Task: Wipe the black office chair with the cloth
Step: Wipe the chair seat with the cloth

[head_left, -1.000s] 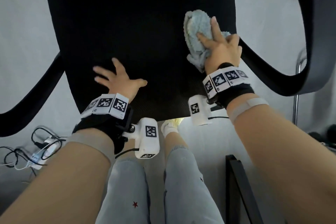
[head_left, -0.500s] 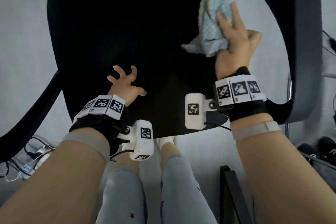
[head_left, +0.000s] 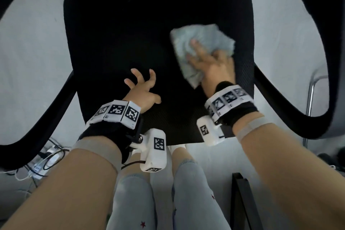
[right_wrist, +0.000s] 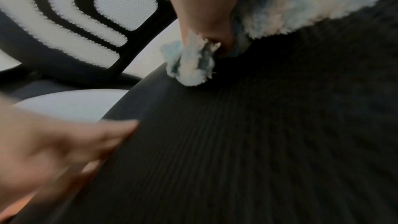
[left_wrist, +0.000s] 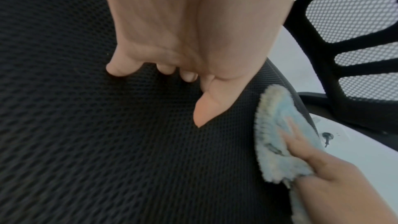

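Black mesh seat of the office chair, item under work: my right hand presses the pale blue fluffy cloth flat on its right half, near the right edge; fingers lie straight over the wad while the thumb side tucks a fold, so my grip is pinching the cloth. My left hand rests on the seat's front middle, fingers spread and bent, fingertips touching the mesh, holding nothing.

Progress, judged: wiping is under way on the seat; the armrests and mesh backrest look still to do. No dirt shows, so I cannot tell which seat areas are finished.

Unclear: the right wrist view is blurred; the backrest is cut off in the head view; the chair's base is hidden beneath the seat
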`<state>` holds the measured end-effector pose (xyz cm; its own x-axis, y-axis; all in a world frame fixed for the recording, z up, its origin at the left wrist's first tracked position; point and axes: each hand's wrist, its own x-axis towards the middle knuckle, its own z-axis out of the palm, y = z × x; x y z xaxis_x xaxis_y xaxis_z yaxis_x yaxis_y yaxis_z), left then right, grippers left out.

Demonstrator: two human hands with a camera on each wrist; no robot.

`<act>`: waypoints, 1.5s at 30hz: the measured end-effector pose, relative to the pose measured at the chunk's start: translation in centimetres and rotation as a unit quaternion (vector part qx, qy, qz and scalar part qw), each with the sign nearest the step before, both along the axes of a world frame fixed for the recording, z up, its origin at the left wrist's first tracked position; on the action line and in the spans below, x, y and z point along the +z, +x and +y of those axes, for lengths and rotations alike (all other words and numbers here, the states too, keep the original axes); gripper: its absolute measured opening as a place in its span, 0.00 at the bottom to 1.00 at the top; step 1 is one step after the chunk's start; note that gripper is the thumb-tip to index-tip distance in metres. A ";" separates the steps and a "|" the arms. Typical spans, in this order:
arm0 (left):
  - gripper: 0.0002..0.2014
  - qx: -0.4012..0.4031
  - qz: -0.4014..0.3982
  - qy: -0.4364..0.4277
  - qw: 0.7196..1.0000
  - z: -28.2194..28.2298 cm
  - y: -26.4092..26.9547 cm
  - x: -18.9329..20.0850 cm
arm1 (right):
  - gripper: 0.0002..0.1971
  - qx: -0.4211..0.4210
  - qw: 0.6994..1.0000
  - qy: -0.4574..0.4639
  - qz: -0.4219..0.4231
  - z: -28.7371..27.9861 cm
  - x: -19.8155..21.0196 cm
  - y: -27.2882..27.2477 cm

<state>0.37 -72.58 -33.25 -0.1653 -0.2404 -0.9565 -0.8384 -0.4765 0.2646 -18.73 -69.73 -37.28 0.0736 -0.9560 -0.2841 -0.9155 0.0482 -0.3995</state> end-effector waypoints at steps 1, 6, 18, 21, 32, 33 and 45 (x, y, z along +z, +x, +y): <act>0.40 0.004 0.005 0.004 1.000 -0.1 0.2 0.0 | 0.26 -0.068 0.998 0.007 0.004 -0.8 -0.3 -1.0; 0.38 0.013 0.024 0.010 1.000 -0.4 0.9 -0.2 | 0.31 -0.290 0.952 0.096 0.005 -5.0 0.1 0.6; 0.36 0.049 0.050 0.023 0.997 -0.5 1.5 -0.8 | 0.32 -0.295 0.949 0.109 0.022 -7.4 0.8 -3.1; 0.36 0.047 0.048 0.028 0.997 -0.6 1.4 -0.9 | 0.31 -0.177 0.970 0.151 0.063 -8.7 1.0 -0.6; 0.35 0.042 0.063 0.036 0.996 -1.0 1.8 -0.9 | 0.35 -0.295 0.947 0.121 0.027 -9.5 1.0 -0.7; 0.35 0.038 0.062 0.034 0.997 -1.0 1.8 -1.0 | 0.34 -0.275 0.952 0.130 0.030 -9.9 1.0 -0.1; 0.35 0.035 0.081 0.038 0.995 -1.2 2.4 -1.3 | 0.31 -0.174 0.968 0.160 0.084 -13.7 0.7 1.6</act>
<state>2.76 -73.74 -34.52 -0.3038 -0.1840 -0.9348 -0.7519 -0.5563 0.3539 -17.18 -83.44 -36.54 -0.3097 -0.7755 -0.5501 -0.8723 0.4621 -0.1603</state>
